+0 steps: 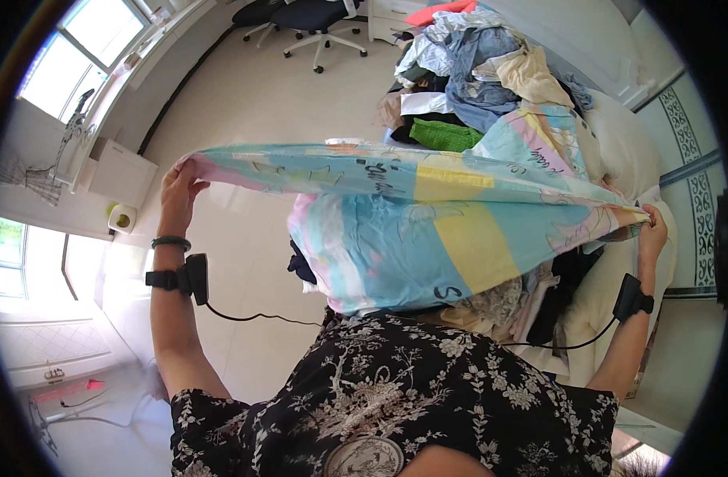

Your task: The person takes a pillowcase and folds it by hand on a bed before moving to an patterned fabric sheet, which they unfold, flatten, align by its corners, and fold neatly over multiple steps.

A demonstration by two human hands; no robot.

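A large printed cloth in pastel blue, yellow and pink stretches across the view in front of me. My left hand grips its pink corner at the left, arm held out. At the far right my right hand pinches another corner. Between the hands the upper edge is drawn nearly straight, and the lower part hangs in a fold towards my body. Lettering and drawn figures mark the fabric. At the back right, a part with a similar print rests over the pile; whether it belongs to the same cloth I cannot tell.
A heap of clothes rises at the back right, with a green knitted piece at its front. More garments lie below the cloth. Thick cream bedding is at the right. An office chair stands on the tiled floor.
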